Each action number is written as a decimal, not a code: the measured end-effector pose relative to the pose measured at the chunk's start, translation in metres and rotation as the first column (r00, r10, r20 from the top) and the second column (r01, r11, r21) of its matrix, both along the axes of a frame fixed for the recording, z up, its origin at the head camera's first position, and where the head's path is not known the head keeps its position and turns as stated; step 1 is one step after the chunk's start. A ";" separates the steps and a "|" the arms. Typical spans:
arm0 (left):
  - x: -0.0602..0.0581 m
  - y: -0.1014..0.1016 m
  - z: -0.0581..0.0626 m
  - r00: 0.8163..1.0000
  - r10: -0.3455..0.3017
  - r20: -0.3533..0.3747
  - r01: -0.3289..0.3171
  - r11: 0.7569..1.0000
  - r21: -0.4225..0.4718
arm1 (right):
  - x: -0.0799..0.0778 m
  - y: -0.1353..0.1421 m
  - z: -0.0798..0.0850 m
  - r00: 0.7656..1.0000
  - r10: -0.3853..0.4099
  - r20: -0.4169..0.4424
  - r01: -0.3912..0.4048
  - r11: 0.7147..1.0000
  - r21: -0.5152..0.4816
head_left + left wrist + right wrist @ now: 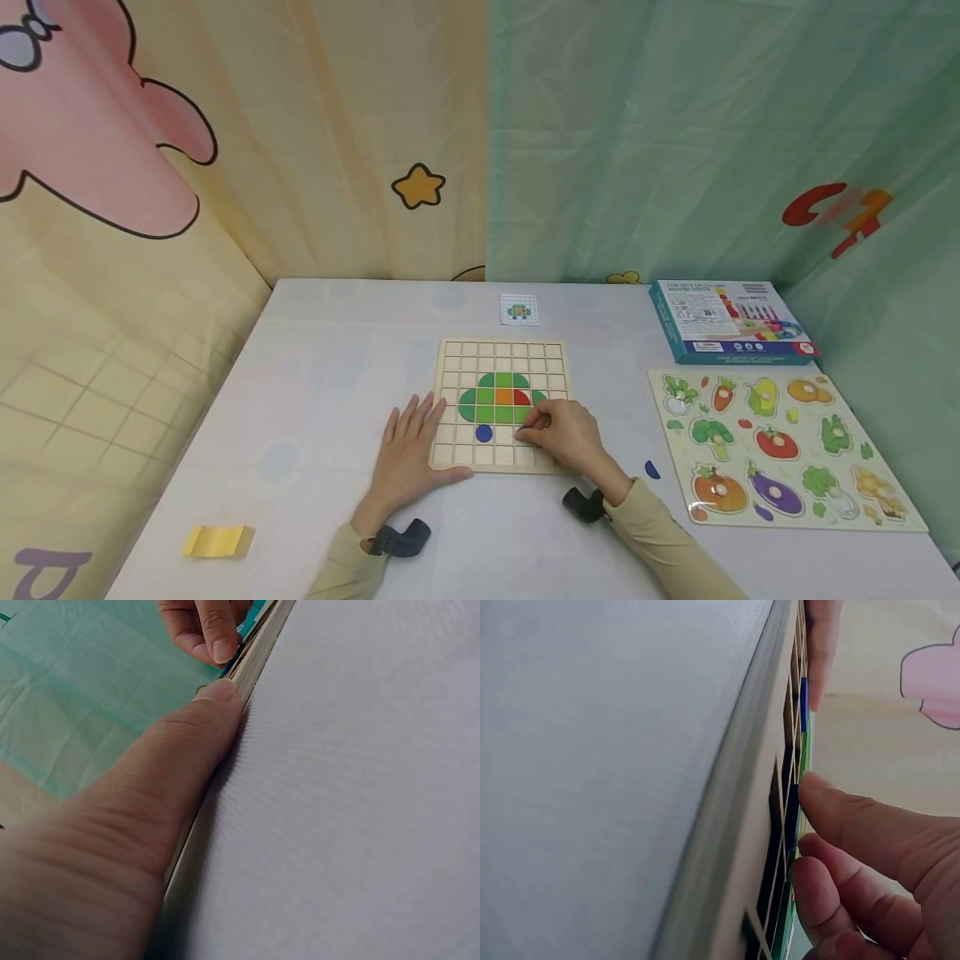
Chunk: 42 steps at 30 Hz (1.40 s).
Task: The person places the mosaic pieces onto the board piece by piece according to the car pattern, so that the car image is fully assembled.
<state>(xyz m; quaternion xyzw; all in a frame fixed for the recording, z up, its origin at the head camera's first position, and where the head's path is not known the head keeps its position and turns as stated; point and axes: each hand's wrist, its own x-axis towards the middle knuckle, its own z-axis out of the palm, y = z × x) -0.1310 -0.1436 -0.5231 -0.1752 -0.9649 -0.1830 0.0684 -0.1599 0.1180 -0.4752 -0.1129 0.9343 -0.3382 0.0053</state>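
Observation:
A wooden grid board (450, 455) lies on the table with green, orange and red pieces (495, 400) set in its cells. Below them sits a round blue shape (483, 433). My left hand (408, 450) is spread flat, its fingers at the board's left edge and its thumb along the near edge. With bent fingers, my right hand (562, 433) pinches a small blue piece (793, 817) at the board's lower middle; the fingertips mostly cover it. Right of that hand, a dark blue half-round piece (652, 470) lies on the table.
Behind the board is a small pattern card (519, 309). To the right lie a vegetable puzzle board (750, 500) and, beyond it, a game box (738, 321). A folded yellow piece (218, 542) rests at the front left. Curtains (360, 100) hang behind the table.

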 end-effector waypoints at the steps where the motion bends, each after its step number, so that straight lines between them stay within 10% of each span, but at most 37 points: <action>1: 0.000 0.000 0.000 1.000 -0.001 -0.005 0.001 1.000 0.004 | 0.000 0.000 0.000 1.000 0.001 0.002 -0.001 1.000 0.003; 24: -0.001 0.001 0.003 0.999 0.005 0.044 -0.005 1.000 -0.003 | 0.003 0.010 0.002 1.000 0.026 0.014 -0.027 0.997 0.069; 42: 0.001 0.000 0.002 1.000 0.007 0.024 -0.007 1.000 -0.006 | 0.034 0.120 0.023 0.992 -0.125 0.018 0.123 0.986 0.113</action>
